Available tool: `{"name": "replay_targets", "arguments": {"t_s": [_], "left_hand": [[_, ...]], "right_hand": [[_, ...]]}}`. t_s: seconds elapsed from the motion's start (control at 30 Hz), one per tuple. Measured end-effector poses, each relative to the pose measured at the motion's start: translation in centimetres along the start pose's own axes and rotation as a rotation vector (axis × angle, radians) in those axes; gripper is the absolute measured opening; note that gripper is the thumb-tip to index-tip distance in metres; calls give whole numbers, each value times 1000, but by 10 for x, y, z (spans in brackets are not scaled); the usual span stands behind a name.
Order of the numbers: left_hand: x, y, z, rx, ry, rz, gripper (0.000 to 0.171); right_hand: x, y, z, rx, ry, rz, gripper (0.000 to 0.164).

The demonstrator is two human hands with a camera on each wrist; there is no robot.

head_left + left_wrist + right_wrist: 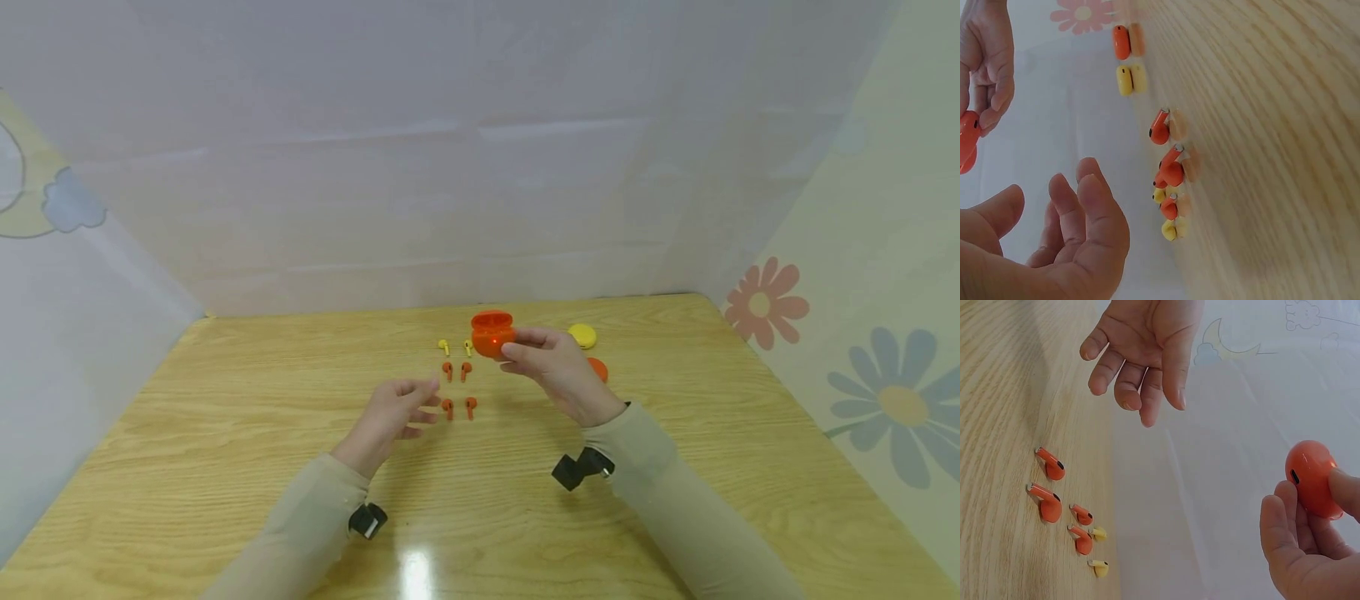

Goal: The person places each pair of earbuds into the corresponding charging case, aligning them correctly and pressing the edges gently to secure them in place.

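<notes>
My right hand holds an orange earbud charging case above the table, pinched between thumb and fingers. Its lid is raised in the head view, and a small light glows on its front. My left hand hovers to the left with fingers loosely spread and nothing in them. Close by its fingertips on the table lies the nearest pair of orange earbuds. Behind them are a second orange pair and, farther back, a pair of yellow earbuds. In the right wrist view the orange case shows its rounded side.
A yellow charging case lies on the wooden table beyond my right hand. Another orange case sits just in front of it, partly hidden by that hand. Pale cloth walls stand around the table's back and sides.
</notes>
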State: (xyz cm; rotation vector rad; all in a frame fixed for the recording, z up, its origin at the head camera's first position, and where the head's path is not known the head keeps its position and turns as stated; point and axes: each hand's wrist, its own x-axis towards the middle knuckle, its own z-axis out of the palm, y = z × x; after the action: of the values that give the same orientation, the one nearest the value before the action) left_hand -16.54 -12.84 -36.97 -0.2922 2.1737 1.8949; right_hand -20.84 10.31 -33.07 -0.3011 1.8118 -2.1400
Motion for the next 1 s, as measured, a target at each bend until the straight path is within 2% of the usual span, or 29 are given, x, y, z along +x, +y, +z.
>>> {"name": "replay_targets", "arguments": {"t_s": [0.37,0.53,0.73,1.0], "left_hand": [[2,-12,6,19,37,-84,28],[3,-14,7,40,23,-113,27],[5,-16,9,53,6,-129,26],[12,-21,11,11,-10,-133,23]], "right_hand": [[0,3,-1,11,-5,-14,36],[0,2,-1,0,-3,-19,38],[-1,2,0,2,7,-13,38],[-2,2,-1,15,1,-12,36]]}}
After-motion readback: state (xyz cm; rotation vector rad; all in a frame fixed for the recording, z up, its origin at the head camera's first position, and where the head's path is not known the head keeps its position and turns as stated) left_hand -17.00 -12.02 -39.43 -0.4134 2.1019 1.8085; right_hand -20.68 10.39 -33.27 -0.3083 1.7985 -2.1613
